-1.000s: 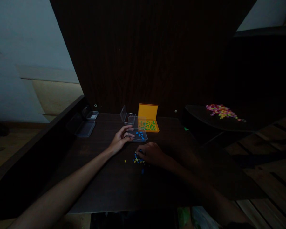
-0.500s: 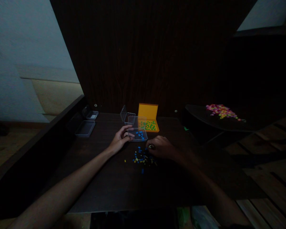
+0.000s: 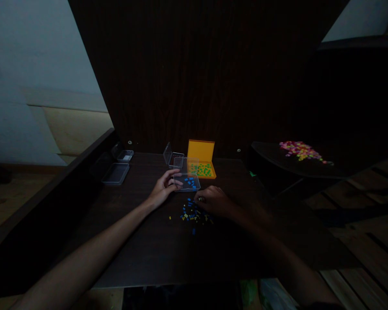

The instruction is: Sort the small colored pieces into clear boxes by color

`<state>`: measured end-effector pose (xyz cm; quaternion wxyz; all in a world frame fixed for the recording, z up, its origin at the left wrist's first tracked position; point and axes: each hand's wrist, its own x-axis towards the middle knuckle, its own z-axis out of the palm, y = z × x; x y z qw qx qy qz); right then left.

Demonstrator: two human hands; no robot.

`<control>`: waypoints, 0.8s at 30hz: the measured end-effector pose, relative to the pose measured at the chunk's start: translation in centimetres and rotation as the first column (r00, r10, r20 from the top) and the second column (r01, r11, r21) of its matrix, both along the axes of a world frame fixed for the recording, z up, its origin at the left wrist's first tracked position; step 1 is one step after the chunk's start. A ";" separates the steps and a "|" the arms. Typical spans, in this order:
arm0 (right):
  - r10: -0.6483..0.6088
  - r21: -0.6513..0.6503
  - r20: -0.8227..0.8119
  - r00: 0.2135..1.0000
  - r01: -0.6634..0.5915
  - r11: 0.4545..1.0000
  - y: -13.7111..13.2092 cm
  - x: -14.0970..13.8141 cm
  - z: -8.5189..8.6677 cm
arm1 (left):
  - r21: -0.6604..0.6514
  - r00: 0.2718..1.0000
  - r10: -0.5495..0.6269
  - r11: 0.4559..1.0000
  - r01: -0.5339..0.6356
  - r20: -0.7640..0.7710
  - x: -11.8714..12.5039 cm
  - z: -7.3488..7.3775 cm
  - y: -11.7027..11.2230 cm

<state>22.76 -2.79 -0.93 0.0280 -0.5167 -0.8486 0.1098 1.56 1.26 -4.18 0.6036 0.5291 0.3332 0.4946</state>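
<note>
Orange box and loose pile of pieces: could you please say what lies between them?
A clear tray of blue pieces lies between them, as the head view shows.

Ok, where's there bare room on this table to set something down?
Bare: the stretch between the flat clear case and the left hand, and the near strip of table below the loose pieces. Crowded: around the clear box, orange box and right hand.

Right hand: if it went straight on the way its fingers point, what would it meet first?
Probably the near edge of the clear box holding blue pieces, just beyond the right hand; its fingertips aim left and away. Depth is dim, so not certain.
</note>
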 end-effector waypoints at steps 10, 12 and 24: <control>-0.005 0.009 -0.100 0.995 0.006 1.000 -0.4 -1.0 -0.5 | -0.015 1.000 0.002 1.000 -0.002 -0.005 0.0 0.0 0.0; -0.009 0.014 -0.100 0.995 0.010 1.000 -0.5 -1.0 -0.7 | -0.017 1.000 0.002 1.000 -0.002 -0.006 0.0 0.0 0.0; 0.040 0.018 -0.121 0.992 -0.038 0.999 -0.2 -1.1 -1.0 | -0.024 1.000 -0.004 1.000 0.004 0.000 0.1 0.1 0.0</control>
